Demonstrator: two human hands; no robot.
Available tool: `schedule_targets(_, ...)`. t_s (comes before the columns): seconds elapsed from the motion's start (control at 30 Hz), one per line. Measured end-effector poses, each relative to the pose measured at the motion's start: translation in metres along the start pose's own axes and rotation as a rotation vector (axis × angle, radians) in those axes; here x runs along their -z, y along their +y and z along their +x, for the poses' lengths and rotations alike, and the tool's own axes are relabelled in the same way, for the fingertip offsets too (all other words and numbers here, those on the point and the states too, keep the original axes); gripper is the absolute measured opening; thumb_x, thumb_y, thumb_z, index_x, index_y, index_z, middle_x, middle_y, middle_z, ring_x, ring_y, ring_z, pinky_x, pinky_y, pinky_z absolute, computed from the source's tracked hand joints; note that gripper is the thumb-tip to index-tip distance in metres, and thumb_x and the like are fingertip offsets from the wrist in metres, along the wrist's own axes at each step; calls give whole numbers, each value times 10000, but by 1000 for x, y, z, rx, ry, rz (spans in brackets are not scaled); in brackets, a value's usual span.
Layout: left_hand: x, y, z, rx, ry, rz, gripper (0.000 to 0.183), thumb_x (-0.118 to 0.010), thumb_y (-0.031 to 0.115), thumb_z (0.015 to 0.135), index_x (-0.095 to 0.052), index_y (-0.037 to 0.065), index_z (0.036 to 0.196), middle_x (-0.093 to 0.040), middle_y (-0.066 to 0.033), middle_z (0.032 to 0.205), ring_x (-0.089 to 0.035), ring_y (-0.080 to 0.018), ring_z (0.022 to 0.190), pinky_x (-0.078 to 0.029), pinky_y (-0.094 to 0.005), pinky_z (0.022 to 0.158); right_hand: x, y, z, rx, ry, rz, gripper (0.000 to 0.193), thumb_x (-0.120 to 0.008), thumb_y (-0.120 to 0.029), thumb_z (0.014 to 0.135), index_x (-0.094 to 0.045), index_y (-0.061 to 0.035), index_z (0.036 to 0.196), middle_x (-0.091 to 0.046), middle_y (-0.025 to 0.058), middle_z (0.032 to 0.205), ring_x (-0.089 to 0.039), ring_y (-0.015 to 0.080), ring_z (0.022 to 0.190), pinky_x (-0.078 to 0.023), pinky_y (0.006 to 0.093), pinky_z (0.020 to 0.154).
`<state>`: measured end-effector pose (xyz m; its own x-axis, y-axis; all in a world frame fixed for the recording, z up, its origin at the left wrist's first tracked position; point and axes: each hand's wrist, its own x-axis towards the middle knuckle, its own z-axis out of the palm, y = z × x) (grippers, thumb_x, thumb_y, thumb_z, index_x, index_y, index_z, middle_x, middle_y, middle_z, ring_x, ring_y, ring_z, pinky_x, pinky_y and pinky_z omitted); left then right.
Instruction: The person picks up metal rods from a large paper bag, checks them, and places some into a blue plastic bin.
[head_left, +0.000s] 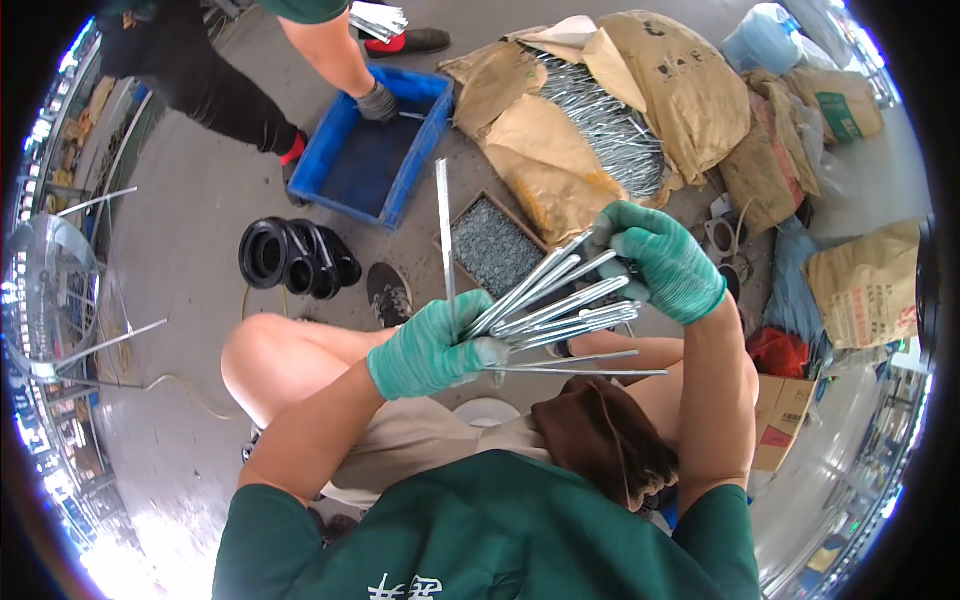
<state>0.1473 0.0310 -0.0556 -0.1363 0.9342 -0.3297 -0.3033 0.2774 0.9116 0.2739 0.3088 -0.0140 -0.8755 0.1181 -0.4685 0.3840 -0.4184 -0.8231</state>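
Observation:
A fanned bunch of thin shiny metal rods (565, 303) lies in my left hand (430, 348), whose gloved fingers are closed round one end. One rod (444, 215) sticks up apart from the others, away from me. My right hand (668, 262), in the same kind of green glove, is at the far ends of the rods. Its fingers are curled in at the tip of the uppermost rods; part of their grip is hidden. Two rods point to the right, lower than the rest.
A torn brown paper sack (545, 150) spills many metal rods. Beside it stand a tray of small metal parts (492, 245) and a blue crate (385, 205), with a co-worker's gloved hand (378, 103) inside. Black rings (268, 255) lie left; a fan (50, 295) stands further left.

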Motion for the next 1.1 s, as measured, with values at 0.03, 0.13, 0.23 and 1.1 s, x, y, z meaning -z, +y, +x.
schedule_targets(0.03, 1, -2, -2, -2, -14, 10, 295, -691, 264, 928, -549, 81, 1111, -627, -14, 855, -522, -66, 674, -429, -234, 595, -3, 4, 1, 48, -46, 61, 157, -507, -80, 928, -576, -3, 1047, -611, 80, 878, -493, 84, 616, -371, 198, 446)
schedule_targets(0.13, 5, -9, -4, 35, 17, -20, 365, -684, 263, 930, -537, 53, 1190, -629, -43, 921, -591, -102, 725, -496, -262, 643, -11, 0, 1, 129, -149, 90, 220, -513, -119, 999, -561, 12, 1168, -630, 85, 916, -507, 78, 617, -365, 182, 446)
schedule_targets(0.23, 8, -17, -6, 19, 51, -125, 414, -688, 245, 924, -520, 26, 1232, -640, -68, 950, -672, -181, 800, -565, -339, 681, -18, -7, -4, 201, -176, 95, 246, -510, -132, 1011, -554, 14, 1205, -630, 66, 915, -525, 65, 644, -372, 178, 460)
schedule_targets(1.1, 0, -11, 1, -2, 56, -108, 277, -690, 223, 928, -557, 51, 1099, -667, -68, 877, -669, -154, 731, -514, -271, 594, -20, -1, -22, 300, -80, 58, 210, -625, -116, 964, -629, 5, 1136, -621, 24, 843, -515, 39, 639, -395, 191, 505)
